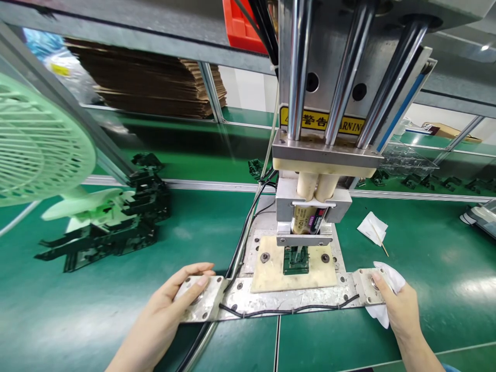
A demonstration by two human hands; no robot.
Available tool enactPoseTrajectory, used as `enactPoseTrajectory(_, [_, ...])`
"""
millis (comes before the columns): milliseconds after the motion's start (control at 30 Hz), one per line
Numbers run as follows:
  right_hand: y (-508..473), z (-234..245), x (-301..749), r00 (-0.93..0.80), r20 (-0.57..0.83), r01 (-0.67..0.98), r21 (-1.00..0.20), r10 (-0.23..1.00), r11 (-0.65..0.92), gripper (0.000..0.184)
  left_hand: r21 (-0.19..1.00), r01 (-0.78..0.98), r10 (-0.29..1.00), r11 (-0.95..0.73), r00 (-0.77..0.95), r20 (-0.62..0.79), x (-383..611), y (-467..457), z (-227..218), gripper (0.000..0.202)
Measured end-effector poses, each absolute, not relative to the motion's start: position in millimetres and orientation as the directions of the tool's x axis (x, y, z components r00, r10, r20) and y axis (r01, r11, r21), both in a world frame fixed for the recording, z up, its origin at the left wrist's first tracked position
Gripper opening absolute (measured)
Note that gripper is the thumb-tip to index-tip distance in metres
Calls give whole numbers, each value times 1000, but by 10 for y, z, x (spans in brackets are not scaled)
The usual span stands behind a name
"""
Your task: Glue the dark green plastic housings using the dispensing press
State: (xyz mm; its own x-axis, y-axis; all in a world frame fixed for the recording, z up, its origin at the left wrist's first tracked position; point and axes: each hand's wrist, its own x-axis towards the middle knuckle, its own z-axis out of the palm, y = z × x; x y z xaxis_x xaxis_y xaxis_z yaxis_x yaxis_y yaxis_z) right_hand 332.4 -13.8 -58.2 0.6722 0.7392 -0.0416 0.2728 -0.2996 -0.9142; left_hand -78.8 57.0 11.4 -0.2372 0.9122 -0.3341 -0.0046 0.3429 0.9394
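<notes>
Green tabletop (pixel 194 227) under metal press (pixel 327 154); fan (pixel 39 139) left; cardboard (pixel 143 77) behind.

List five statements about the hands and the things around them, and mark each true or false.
1. The left hand has its thumb on the left block. True.
2. The right hand holds the wooden stick. False: the hand is on the right block, and the stick lies across a piece of white paper.
3. A dark green part sits on the cream plate. True.
4. The fan stands to the right of the press. False: it is on the left.
5. Stacked cardboard lies at the back left. True.
</notes>
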Motion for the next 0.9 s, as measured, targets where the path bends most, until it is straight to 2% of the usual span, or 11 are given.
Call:
enactPoseTrajectory(100, [-138, -574, 3318, 665, -64, 259, -915, 744, -311, 66, 935, -13, 910, 355, -225, -349, -798, 569, 110, 69])
enactPoseTrajectory(300, [-152, -537, 3241, 692, -6, 273, -924, 722, -268, 62, 929, -13, 909, 369, -202, -364, -850, 572, 75, 65])
enactPoseTrajectory(900, [-155, -599, 3346, 656, -41, 277, -916, 754, -291, 63, 926, 26, 912, 377, -187, -366, -878, 568, 40, 66])
